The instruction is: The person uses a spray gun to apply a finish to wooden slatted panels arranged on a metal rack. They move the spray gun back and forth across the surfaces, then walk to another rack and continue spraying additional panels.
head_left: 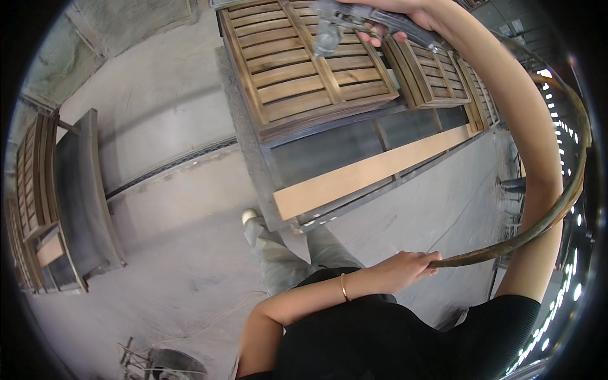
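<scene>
High over the bench, my right hand [411, 11] is closed round the handle of a grey metal spray gun [329, 31], whose cup and nozzle end points left. Beneath it lies a brown slatted wooden panel [304, 104], part of a stack. My left hand [410, 268], with a thin gold bracelet at the wrist, is closed on a stained, thick hose [491, 252] in front of my waist. From there the hose bends up along the right side, past my right arm. The hose's join with the gun cannot be seen.
More slatted panels [440, 79] sit farther right on the bench. A bare light wood board [373, 171] lies along its near edge, close to my legs. Another stand [76, 183] with slatted panels is at the left. A dark round object [174, 364] stands low at the left.
</scene>
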Motion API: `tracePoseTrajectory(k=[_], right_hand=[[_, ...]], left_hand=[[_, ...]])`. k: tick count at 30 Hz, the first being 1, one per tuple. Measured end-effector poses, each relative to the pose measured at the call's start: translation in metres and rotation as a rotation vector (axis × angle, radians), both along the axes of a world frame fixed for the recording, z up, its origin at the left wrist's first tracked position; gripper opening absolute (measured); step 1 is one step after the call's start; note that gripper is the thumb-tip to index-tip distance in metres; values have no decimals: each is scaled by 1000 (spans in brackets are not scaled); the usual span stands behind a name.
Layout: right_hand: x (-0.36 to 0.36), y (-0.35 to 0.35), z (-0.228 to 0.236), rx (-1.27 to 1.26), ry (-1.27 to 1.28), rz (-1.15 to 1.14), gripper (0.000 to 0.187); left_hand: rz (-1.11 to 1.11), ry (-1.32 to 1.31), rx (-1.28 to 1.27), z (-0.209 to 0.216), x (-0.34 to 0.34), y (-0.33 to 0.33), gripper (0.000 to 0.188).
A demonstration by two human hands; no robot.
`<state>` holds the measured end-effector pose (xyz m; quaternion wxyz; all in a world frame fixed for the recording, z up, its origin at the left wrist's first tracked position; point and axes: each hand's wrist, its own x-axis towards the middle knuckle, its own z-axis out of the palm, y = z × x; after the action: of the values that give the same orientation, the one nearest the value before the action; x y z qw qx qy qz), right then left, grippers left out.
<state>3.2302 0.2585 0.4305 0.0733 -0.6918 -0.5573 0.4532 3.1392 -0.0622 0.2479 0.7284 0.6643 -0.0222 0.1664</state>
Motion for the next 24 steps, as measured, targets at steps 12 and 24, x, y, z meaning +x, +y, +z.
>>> tracePoseTrajectory(k=[12,24], right_hand=[[-25,93,-33,-186,-372,-45,48],[135,24,-40,301,-907,-299,62]], left_hand=[[-69,-83,-194,3,-98,63,19],[-66,-161,-125,6,-99,75,21]])
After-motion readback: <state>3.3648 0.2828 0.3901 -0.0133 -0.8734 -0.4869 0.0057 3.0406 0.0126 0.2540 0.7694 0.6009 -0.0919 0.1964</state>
